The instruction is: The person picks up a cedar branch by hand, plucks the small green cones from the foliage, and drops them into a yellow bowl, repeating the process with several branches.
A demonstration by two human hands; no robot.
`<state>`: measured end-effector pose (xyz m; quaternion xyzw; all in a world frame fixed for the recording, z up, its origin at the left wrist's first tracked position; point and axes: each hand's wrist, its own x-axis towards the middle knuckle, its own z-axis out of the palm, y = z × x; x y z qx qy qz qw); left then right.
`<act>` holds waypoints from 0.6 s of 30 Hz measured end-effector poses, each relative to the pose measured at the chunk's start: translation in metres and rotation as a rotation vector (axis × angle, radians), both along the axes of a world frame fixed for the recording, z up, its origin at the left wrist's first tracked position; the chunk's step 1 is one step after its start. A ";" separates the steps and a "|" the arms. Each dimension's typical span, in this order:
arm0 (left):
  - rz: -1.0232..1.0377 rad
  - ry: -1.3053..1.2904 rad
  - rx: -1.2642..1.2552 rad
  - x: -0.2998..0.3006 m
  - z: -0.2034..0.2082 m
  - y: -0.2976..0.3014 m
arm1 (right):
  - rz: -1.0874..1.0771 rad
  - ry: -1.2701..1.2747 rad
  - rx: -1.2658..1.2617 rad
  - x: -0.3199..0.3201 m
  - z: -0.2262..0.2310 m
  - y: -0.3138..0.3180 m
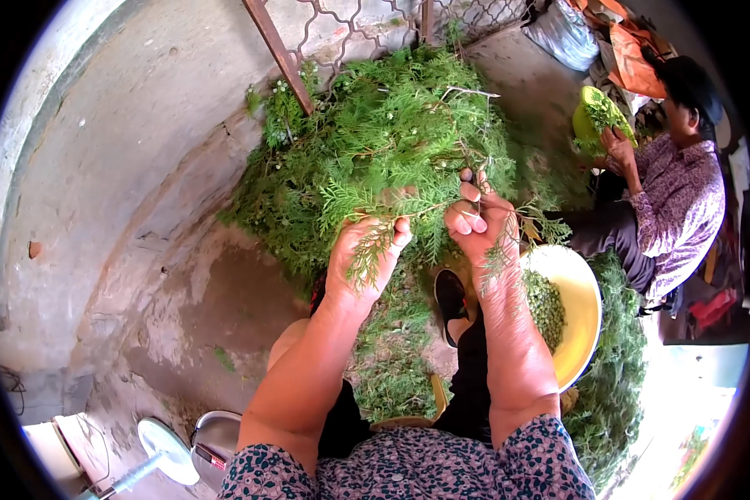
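Note:
Both my hands are raised in front of a big heap of green conifer branches (pixel 375 133). A leafy conifer sprig (pixel 429 207) stretches between them. My left hand (pixel 365 254) pinches its left part, with flat green fronds hanging over the fingers. On the other side, my right hand (pixel 482 218) grips the sprig's stem, fingers curled, and some fronds droop past the wrist. Beside my right forearm stands a yellow basin (pixel 590 321), partly hidden by that arm. Small green cones (pixel 545 310) lie inside it.
To the right another person (pixel 679 196) sits holding a yellow-green basin (pixel 590 125) of greenery. Behind the heap is a metal lattice (pixel 354 37); a concrete wall (pixel 133 158) curves along the left. Cut greenery (pixel 612 375) covers floor at right. A pale round object (pixel 168 452) stands lower left.

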<state>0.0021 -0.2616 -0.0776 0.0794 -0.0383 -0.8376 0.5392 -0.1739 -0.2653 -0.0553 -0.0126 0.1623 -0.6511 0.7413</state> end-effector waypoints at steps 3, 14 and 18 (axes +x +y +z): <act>0.087 -0.061 0.095 -0.005 -0.001 0.004 | -0.049 -0.010 0.092 0.002 0.000 -0.001; 0.167 -0.592 -0.385 -0.014 0.024 0.000 | 0.058 0.080 0.028 0.012 -0.031 0.007; 0.180 -0.755 -0.381 -0.010 0.027 0.001 | 0.080 0.224 0.026 0.024 -0.015 0.018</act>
